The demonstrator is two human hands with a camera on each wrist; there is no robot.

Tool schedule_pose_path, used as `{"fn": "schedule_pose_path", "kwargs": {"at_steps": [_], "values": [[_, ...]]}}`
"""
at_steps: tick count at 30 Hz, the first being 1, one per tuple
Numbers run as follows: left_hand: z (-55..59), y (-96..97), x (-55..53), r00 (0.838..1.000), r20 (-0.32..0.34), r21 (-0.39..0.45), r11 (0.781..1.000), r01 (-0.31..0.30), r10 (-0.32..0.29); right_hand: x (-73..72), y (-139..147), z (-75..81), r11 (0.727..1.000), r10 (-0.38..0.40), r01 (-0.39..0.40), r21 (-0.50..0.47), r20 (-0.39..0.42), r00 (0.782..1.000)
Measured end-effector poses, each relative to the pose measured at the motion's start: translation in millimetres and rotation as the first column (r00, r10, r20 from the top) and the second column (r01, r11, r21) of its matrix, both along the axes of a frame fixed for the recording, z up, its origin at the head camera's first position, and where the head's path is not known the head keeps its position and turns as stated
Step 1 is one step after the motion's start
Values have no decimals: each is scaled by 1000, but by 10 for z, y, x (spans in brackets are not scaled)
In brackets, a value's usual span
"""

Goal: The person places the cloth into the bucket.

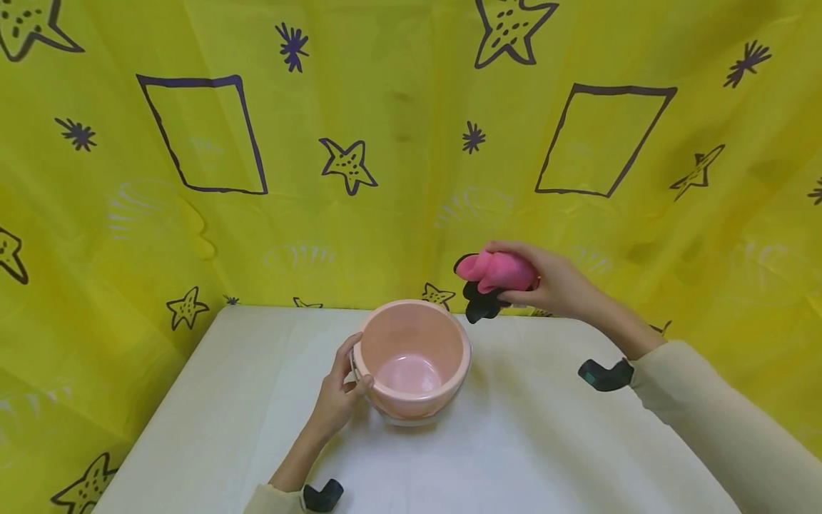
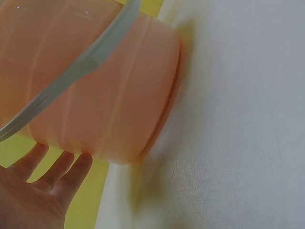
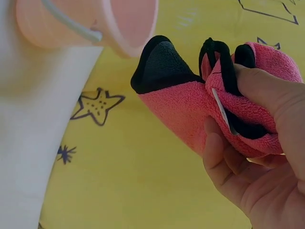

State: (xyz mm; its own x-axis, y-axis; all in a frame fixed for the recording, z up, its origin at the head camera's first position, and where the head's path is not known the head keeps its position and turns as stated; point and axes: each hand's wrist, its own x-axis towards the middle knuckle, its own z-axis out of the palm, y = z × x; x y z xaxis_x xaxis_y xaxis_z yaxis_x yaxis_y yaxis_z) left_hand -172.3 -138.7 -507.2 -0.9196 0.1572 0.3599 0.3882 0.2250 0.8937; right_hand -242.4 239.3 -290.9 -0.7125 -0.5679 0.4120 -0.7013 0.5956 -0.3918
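Your left hand [image 1: 339, 400] grips the pink bucket [image 1: 411, 360] standing on the bench [image 1: 546, 442]. Your right hand [image 1: 559, 285] clutches a pink-and-black cloth [image 1: 494, 275], raised just beyond the bucket.

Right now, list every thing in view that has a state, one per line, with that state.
pink bucket: upright on the table, empty, handle down.
pink and black fleece item: bunched up, held in the air beyond the bucket.
left hand: grips the bucket's rim and side.
right hand: grips the fleece item.
white table: bears the bucket.
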Motion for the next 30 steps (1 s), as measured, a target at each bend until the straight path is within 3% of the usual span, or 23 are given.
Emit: {"fn": "schedule_pose_path", "kwargs": {"at_steps": [11, 16, 23, 30], "values": [[-2, 6, 9, 1000, 18, 14, 1000, 3, -3, -98, -551, 36, 991, 134, -134, 1, 52, 990], [20, 9, 9, 1000, 23, 7, 1000, -10, 10, -137, -822, -18, 982, 186, -190, 16, 123, 975], [-4, 5, -1, 998, 45, -18, 999, -33, 33, -188, -1110, -215, 960, 260, -278, 44, 238, 936], [3, 10, -17, 999, 34, -27, 999, -36, 37, -186, -1223, -441, 942, 274, -325, 80, 371, 887]]}}
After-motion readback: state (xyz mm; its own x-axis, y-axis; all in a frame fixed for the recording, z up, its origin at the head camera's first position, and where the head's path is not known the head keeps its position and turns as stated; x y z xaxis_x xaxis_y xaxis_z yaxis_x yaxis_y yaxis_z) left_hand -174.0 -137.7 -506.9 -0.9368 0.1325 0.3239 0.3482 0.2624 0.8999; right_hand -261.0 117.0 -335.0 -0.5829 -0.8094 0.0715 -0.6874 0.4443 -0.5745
